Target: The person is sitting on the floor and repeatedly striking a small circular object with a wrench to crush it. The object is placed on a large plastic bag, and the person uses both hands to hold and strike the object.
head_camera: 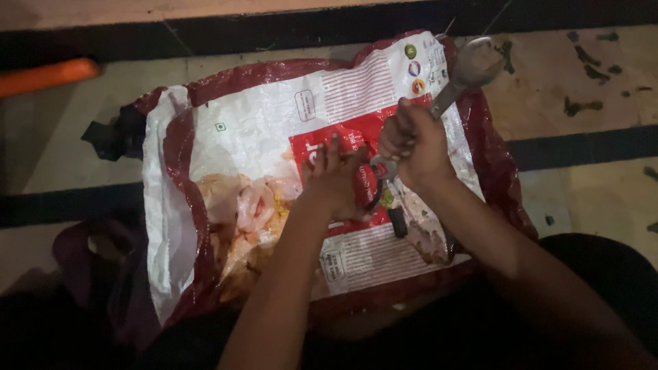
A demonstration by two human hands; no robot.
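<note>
My right hand point(416, 142) is clenched around the shank of a large steel spanner point(458, 88), its open jaw end raised toward the upper right. My left hand point(334, 179) presses flat, fingers spread, on a small dark part point(373, 188) lying on the red-and-white woven sack point(274, 116) spread over the tiled floor point(582, 75).

The scene was dim, lit mostly at the centre where the white and red sack point(274, 130) caught a soft glare, while the corners and the lower edge fell into deep shadow. Colours leaned warm and reddish. The picture was slightly soft and grainy, with the wrench point(459, 82) head blurred and pale.
</note>
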